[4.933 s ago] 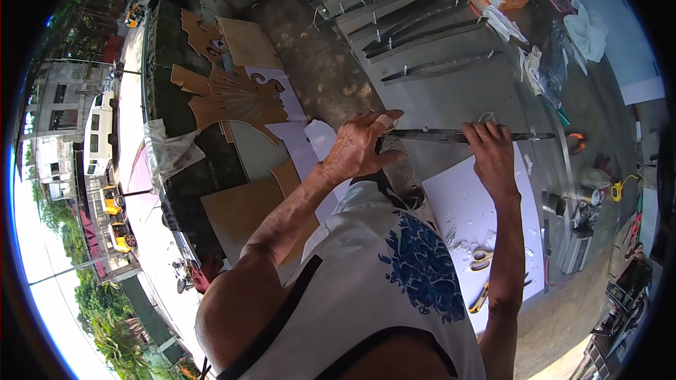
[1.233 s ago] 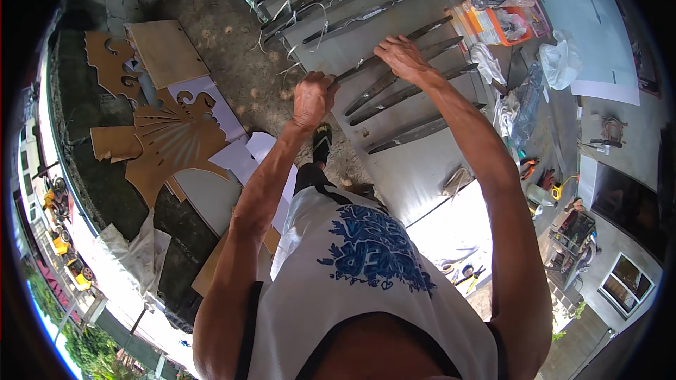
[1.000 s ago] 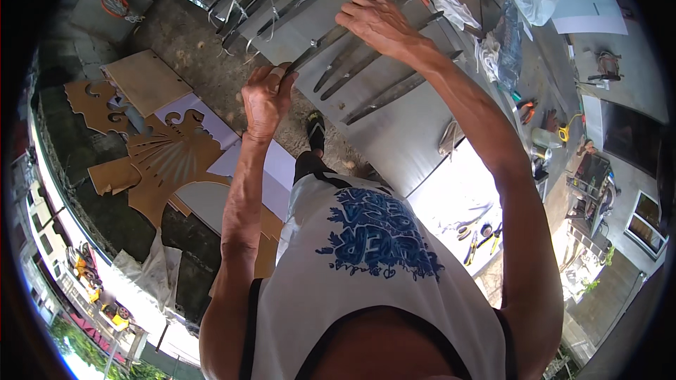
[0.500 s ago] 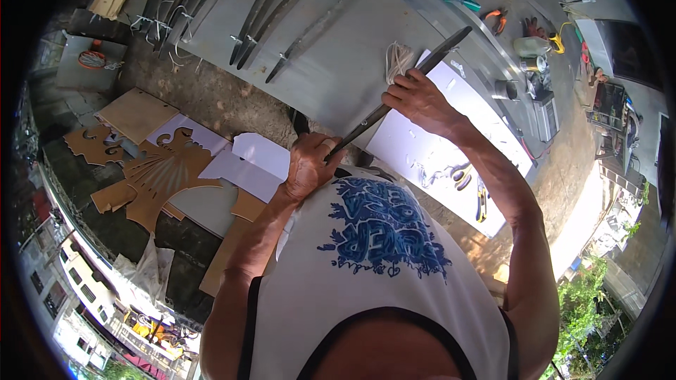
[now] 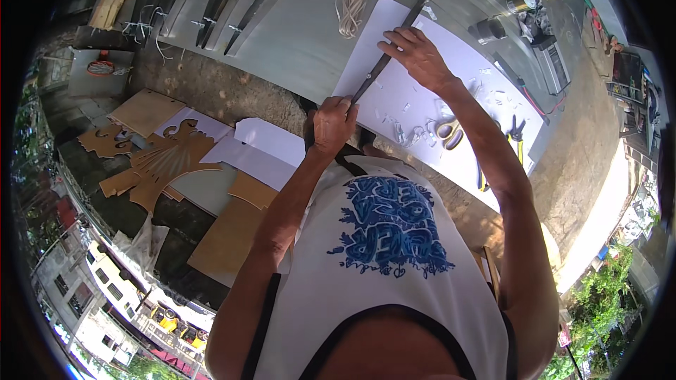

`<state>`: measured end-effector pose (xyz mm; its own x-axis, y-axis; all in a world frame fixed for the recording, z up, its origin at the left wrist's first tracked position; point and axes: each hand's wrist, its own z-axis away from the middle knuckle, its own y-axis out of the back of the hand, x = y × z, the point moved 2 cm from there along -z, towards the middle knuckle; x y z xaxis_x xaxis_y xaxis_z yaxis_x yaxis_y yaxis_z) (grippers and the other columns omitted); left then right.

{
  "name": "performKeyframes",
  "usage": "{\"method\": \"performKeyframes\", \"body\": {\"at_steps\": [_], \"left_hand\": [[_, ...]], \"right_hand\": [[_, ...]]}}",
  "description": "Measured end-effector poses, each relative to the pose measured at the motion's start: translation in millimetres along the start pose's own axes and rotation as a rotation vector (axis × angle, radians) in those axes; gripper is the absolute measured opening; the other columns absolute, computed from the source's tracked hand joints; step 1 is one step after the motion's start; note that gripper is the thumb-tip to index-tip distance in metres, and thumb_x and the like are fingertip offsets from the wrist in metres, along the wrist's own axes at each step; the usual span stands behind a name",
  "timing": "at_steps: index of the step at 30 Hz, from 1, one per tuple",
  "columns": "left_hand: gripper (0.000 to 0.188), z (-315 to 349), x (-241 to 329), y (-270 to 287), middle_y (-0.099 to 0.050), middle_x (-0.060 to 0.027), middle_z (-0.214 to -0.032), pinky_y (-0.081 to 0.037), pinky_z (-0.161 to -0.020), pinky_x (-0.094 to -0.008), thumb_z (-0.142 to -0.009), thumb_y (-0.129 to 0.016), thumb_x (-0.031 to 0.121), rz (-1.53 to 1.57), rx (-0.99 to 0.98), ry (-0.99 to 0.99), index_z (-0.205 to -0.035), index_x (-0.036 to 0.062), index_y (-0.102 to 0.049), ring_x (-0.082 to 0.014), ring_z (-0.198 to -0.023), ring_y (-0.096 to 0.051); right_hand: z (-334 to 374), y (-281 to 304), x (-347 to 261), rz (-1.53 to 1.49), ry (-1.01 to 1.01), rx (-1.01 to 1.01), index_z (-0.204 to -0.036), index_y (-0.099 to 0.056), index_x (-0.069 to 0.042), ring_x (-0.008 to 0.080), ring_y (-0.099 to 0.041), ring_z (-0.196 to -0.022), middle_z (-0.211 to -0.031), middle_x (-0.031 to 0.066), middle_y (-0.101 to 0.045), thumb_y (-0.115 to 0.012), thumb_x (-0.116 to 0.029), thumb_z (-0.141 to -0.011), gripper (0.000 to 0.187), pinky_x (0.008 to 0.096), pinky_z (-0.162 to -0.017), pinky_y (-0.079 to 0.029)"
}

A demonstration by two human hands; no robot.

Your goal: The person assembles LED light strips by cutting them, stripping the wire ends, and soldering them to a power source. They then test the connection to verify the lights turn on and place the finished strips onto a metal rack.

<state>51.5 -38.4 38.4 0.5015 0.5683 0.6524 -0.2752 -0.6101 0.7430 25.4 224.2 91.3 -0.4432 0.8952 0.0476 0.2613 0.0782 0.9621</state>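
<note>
A long, dark, slightly curved strip (image 5: 377, 72) slants up and away to the right in front of me. My left hand (image 5: 334, 127) is closed round its near end, by my shirt. Farther along, my right hand (image 5: 421, 63) holds the strip with its fingers laid over it; the thumb is hidden. Below the strip lies a white sheet (image 5: 360, 39) on a grey table (image 5: 299, 63). Scissors (image 5: 449, 134), yellow-and-black pliers (image 5: 517, 139) and small clear scraps (image 5: 408, 132) rest on the sheet near my right forearm. Similar dark strips (image 5: 262, 1) lie at the far left.
A coil of pale cord (image 5: 350, 14) sits beyond the sheet. Cans (image 5: 489, 29) and a grey box (image 5: 551, 63) stand along the right. Brown cut-out panels (image 5: 165, 158) and white boards (image 5: 260, 148) lie low at the left.
My view has shifted, so the table's things sit elsewhere in it. Both hands have moved up with the strip, which now stands steeper. My right hand's fingers look straighter on it.
</note>
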Motion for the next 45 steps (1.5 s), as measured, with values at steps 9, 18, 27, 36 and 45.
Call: {"method": "performKeyframes", "body": {"at_steps": [9,18,27,36,45], "left_hand": [[0.045,10,3,13,-0.07,-0.0207,-0.101,-0.057,-0.079,-0.0415,-0.082,-0.081,0.024,0.145,0.012,0.185,-0.116,-0.0037,-0.07,-0.0341,-0.093,-0.068],[0.018,5,27,48,-0.068,-0.0096,-0.07,-0.047,-0.056,-0.0288,-0.091,-0.074,0.014,0.293,0.139,0.233,-0.097,-0.0034,-0.077,-0.012,-0.059,-0.057],[0.026,-60,10,54,-0.064,-0.0034,-0.067,-0.046,-0.057,-0.0253,-0.093,-0.073,0.022,0.4,0.179,0.44,-0.097,-0.0033,-0.077,-0.0073,-0.061,-0.055],[0.027,-127,1,43,-0.071,-0.0038,-0.08,-0.05,-0.062,-0.0235,-0.093,-0.073,0.017,0.379,0.139,0.307,-0.112,-0.0015,-0.074,-0.009,-0.068,-0.062],[0.022,-113,73,26,-0.065,-0.0009,-0.074,-0.042,-0.056,-0.0219,-0.094,-0.073,0.013,0.556,0.005,0.166,-0.111,-0.001,-0.075,-0.0048,-0.062,-0.053]], "right_hand": [[136,81,16,-0.344,-1.026,0.305,-0.118,-0.071,-0.011,0.0216,-0.072,-0.08,-0.101,0.0096,-0.072,-0.066,-0.005,-0.094,0.025,0.0361,-0.073,-0.059],[240,88,7,-0.421,-1.426,0.35,-0.117,-0.074,-0.009,0.0185,-0.073,-0.079,-0.102,0.0111,-0.077,-0.069,-0.018,-0.094,0.025,0.0317,-0.074,-0.056],[228,86,-20,-0.568,-1.456,0.375,-0.117,-0.074,-0.007,0.017,-0.071,-0.076,-0.095,0.0098,-0.076,-0.067,-0.016,-0.095,0.025,0.0315,-0.073,-0.056],[201,86,-78,-0.742,-1.194,0.165,-0.11,-0.073,-0.004,0.0276,-0.071,-0.075,-0.09,0.0133,-0.071,-0.066,-0.006,-0.092,0.019,0.0366,-0.07,-0.054],[221,86,-104,-0.788,-1.252,0.238,-0.102,-0.073,-0.002,0.0342,-0.069,-0.077,-0.09,0.0164,-0.071,-0.068,-0.004,-0.088,0.015,0.0404,-0.071,-0.053]]}}
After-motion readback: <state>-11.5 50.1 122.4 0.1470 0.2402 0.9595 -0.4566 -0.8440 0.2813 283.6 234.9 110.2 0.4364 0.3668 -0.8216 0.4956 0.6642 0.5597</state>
